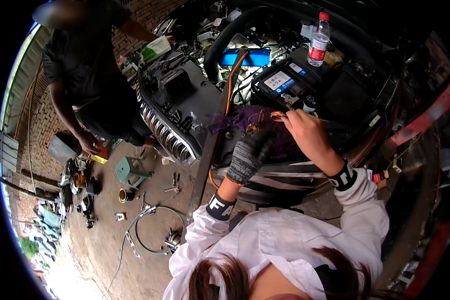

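Observation:
My right hand (307, 132) is bare, its fingers pinched on a small looped bundle of copper-coloured wire (277, 116). Close to its left, my left hand (250, 155) wears a grey knitted glove, with the fingers curled. Thin coppery strands (255, 124) stick up at the gloved fingertips; the grip on them is partly hidden. Both hands are over the front edge of a car's open engine bay. Beneath and behind them lies a dark purple cloth (281, 135), and a torn purple scrap (220, 121) is to the left.
A car battery (283, 81) and an upright bottle with a red cap (319, 42) sit beyond my hands. An orange cable (229, 92) runs along a dark bar (210, 155). At left, a co-worker (92, 75) stands near a green stool (131, 171). A coiled cable (157, 210) lies on the floor.

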Tool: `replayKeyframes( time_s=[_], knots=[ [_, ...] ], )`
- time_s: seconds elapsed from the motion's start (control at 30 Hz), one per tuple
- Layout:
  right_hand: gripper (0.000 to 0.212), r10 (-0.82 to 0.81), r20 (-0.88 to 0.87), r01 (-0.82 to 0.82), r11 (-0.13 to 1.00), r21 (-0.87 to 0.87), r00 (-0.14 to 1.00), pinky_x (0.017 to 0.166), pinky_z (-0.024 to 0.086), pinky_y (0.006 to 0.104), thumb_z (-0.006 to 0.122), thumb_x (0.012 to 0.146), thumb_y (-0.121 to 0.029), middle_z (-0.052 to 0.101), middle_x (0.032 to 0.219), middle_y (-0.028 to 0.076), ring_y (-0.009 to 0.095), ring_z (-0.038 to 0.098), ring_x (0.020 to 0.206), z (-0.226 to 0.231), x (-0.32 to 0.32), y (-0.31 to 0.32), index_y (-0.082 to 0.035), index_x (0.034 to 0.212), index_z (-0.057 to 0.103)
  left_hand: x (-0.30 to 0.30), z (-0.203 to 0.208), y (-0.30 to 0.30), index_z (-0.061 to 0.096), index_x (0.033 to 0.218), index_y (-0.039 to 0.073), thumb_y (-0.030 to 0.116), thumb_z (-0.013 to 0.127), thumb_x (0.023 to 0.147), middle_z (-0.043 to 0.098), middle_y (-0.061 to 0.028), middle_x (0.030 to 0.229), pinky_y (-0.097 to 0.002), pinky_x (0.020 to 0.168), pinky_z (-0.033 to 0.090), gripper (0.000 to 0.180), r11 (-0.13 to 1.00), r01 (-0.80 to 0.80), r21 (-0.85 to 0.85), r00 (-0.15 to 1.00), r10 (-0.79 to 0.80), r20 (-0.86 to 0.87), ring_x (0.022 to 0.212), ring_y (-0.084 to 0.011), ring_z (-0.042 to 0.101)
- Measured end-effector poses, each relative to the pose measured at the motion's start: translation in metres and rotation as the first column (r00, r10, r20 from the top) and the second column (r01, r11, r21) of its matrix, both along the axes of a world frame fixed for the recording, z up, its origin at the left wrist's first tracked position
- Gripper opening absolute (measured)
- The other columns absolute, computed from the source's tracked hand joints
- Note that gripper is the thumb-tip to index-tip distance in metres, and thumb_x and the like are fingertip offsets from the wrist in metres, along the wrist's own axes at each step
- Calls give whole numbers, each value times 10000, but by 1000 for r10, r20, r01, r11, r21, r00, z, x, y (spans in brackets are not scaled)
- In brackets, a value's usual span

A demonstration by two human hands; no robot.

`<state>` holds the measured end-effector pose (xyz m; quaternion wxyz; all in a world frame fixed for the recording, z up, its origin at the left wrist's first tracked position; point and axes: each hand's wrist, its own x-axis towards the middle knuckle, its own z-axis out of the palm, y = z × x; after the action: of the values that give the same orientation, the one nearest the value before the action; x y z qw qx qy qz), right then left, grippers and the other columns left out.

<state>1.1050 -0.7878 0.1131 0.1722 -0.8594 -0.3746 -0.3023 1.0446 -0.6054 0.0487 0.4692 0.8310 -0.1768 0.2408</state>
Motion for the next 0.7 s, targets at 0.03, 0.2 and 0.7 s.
replayKeyframes(
  time_s=[0.03,0.2,0.7],
  knots=[
    [214,-23,4,23,996,-89,1000,513,489,358,681,869,-194,578,722,90,245,625,612,3,1,-3,-72,776,532,1,-1,1,670,1098,17,105,638,905,697,-161,1000,-357,793,517,214,1000,9,-3,1000,-9,-11,870,-266,670],
    [93,86,201,40,833,-552,976,459,475,288,611,779,-125,581,619,40,171,637,560,18,6,-2,-89,704,571,7,-7,2,668,1049,45,122,646,872,663,-196,1001,-454,851,487,194,984,51,-168,989,-73,-127,943,-391,618],
    [255,610,-787,-25,791,611,90,550,471,245,506,1013,-180,615,756,41,102,573,608,-25,24,7,23,904,617,11,-35,-8,629,1147,12,85,645,900,679,-129,987,-338,847,497,259,933,-37,-357,999,26,-35,921,-231,649]
  ],
)
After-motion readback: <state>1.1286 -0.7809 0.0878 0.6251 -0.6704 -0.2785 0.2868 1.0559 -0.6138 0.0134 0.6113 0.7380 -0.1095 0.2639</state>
